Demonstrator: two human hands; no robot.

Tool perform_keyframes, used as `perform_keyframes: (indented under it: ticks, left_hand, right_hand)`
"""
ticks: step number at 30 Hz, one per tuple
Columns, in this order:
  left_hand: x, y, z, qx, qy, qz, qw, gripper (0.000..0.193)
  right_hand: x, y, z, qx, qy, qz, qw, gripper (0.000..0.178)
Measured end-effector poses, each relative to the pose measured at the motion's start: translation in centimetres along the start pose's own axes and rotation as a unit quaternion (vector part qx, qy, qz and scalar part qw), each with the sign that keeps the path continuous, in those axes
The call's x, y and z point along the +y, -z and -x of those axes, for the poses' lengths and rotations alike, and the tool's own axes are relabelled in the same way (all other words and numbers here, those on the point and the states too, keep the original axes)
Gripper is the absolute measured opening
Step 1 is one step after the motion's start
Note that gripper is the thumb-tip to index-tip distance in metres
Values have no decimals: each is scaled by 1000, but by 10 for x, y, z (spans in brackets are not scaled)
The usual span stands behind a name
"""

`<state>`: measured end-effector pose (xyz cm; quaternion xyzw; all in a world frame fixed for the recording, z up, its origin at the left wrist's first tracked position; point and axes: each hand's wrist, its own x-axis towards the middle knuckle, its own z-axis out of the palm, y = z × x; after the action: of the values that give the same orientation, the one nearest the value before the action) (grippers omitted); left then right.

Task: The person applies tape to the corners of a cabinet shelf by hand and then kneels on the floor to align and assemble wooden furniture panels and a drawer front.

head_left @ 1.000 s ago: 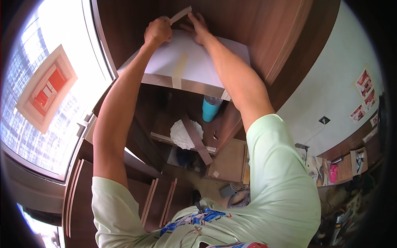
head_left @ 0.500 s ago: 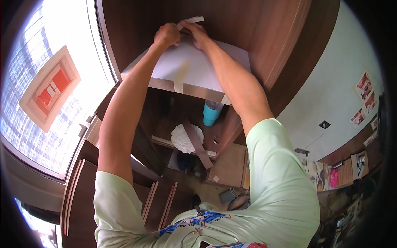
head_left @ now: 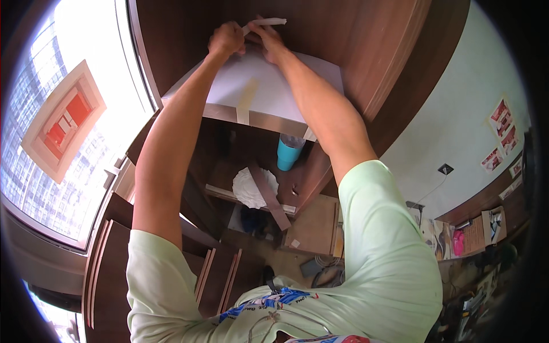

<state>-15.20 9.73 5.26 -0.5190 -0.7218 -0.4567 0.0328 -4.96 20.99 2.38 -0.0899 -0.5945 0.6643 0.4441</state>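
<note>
Both my arms reach up into a dark brown wooden cabinet, above a shelf topped with a pale sheet (head_left: 269, 80). My left hand (head_left: 227, 40) is closed around one end of a white strip (head_left: 271, 22); its material is hard to tell. My right hand (head_left: 269, 43) is beside it, the strip passing between its fingers, the free end sticking out to the right. A length of yellowish tape (head_left: 247, 94) runs over the shelf's front edge. My fingertips are partly hidden.
Below the shelf stands a turquoise tumbler (head_left: 289, 153). A crumpled white cloth or bag (head_left: 249, 187) lies lower, crossed by a brown wooden strip (head_left: 269, 197). A bright window (head_left: 86, 46) is at left, brown panels (head_left: 123, 268) lean below it, and a wall socket (head_left: 445, 169) is at right.
The strip's free end has tilted and shifted slightly right. My right fingers have spread around it, while my left hand stays closed. The whole view has shifted a little.
</note>
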Motion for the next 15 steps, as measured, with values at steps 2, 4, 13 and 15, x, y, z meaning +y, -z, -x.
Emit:
perform_keyframes:
  ticks: [2,4,13,15]
  left_hand:
    - [0,0,3,1,-13,6,1000,24]
    - [1,-1,3,-8,-19,15,1000,27]
    - [0,-9,3,0,-35,-31,999,32]
    - [3,-13,6,26,-30,-61,997,30]
  right_hand:
    - [1,3,-3,-28,3,-2,1000,43]
    - [1,10,-6,-87,7,18,996,35]
    - [17,17,-19,-21,-19,72,997,28]
    - [22,20,-23,4,3,88,996,27]
